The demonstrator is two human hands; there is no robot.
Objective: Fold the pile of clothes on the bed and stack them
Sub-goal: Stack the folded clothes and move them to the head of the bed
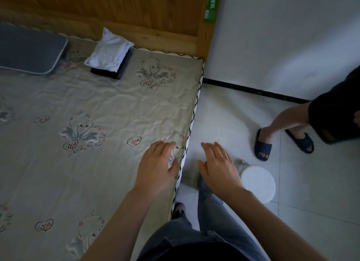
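Judging by look, folded stack point(110, 55) seemed soft, light, floppy — pale garment on top of dark one, likely to slump if pinched at one corner; best taken from underneath, both sides at once; stack lay at far end of bed point(101, 105) near wooden headboard point(120, 13), beside grey pillow point(29, 48); well apart from both hands; left hand point(157, 163) hovered over bed's near edge, fingers loosely spread, holding nothing; right hand point(218, 163) over floor point(224, 114), flat and empty — no loose pile visible.
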